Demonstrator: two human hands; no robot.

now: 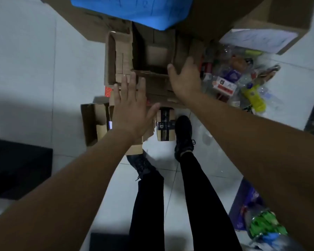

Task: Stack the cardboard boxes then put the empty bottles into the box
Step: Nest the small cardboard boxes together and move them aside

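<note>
Reaching down over the floor, I have both hands at the open box. My right hand curls over the box's right flap and seems to grip it; blur hides the fingertips. My left hand is spread flat and open, holding nothing, above the near flap. The box lies straight ahead between the hands, nearer the right. The bottles lie heaped just right of my right hand, so that arm is nearer them. Smaller boxes sit under my left hand.
</note>
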